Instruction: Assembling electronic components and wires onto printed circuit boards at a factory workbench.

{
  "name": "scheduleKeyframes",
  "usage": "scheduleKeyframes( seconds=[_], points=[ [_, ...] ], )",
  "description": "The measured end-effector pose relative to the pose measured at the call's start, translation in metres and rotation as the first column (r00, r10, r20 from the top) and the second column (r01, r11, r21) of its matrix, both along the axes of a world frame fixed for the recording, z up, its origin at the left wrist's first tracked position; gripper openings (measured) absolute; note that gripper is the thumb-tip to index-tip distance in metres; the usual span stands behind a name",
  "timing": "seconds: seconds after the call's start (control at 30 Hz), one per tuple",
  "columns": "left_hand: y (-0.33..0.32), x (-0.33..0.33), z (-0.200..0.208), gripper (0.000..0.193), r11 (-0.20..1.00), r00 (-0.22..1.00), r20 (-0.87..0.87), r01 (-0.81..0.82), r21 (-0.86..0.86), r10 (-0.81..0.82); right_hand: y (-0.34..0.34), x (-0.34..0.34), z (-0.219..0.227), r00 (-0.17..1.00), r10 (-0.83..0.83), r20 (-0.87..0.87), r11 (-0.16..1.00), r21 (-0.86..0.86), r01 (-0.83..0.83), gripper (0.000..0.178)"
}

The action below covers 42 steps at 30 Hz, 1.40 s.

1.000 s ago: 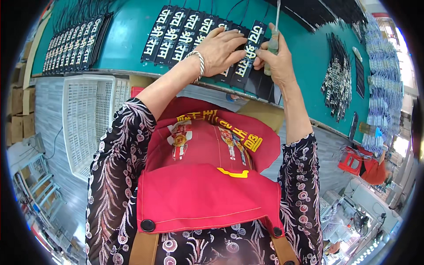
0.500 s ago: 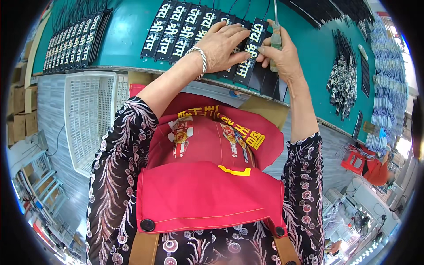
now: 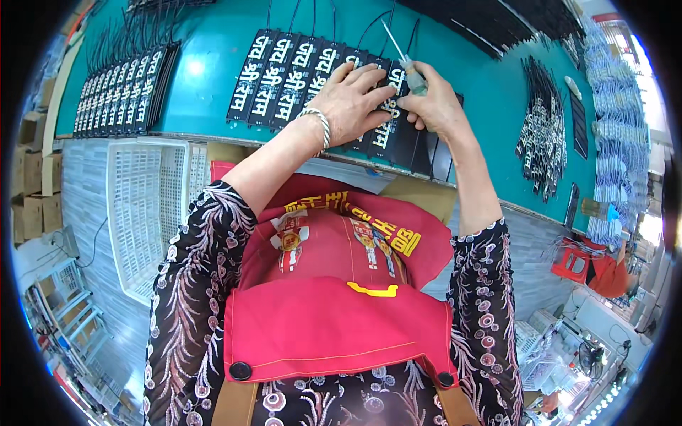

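We see the left hand (image 3: 352, 103) spread flat — fingers released, pressing down on a black sign plate (image 3: 387, 113) with white lettering, at the near edge of the teal tabletop (image 3: 206, 71). The right hand (image 3: 433, 106) is clenched around a thin tool (image 3: 405, 60) (a screwdriver, probably), its tip angled up-left just beside the plate. The plate's long axis runs away from us; the right hand is nearer its right edge.

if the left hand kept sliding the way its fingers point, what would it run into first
Most likely the right hand, which grips a thin tool just past the left hand fingertips, over the row of black sign plates. Depth is hard to judge.
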<state>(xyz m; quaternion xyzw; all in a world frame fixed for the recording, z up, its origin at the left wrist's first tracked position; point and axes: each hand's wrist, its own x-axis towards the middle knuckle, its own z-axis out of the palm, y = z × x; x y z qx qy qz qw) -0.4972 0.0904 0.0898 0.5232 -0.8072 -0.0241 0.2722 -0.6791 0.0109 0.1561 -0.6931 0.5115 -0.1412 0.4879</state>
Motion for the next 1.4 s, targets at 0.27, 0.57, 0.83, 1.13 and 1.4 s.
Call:
scheduleKeyframes(
  seconds=[0.27,0.57,0.83,1.13,1.4],
  points=[
    [-0.009,-0.002,0.01,0.042,0.998,0.996,0.063,0.065,-0.004,-0.064,0.011,-0.029,0.005,0.982,-0.086,0.168,0.996,0.048,0.079,0.063],
    [-0.055,-0.01,0.015,0.034,0.994,0.994,0.07,0.079,0.081,-0.085,0.012,-0.074,0.007,0.996,0.028,-0.085,0.871,-0.486,-0.066,0.046],
    [-0.074,-0.016,0.012,0.052,0.998,0.998,0.064,0.016,0.068,-0.021,-0.003,-0.064,0.01,0.948,0.014,-0.318,0.741,-0.633,-0.223,0.037],
    [-0.089,0.003,0.005,0.056,0.997,1.0,0.02,0.02,0.08,-0.022,-0.033,-0.036,0.021,0.929,0.054,-0.366,0.737,-0.613,-0.284,0.032],
    [-0.115,0.023,-0.003,0.061,0.994,1.0,-0.017,0.012,0.112,-0.011,-0.093,0.005,0.057,0.84,0.173,-0.514,0.784,-0.444,-0.433,0.026]
  ],
)
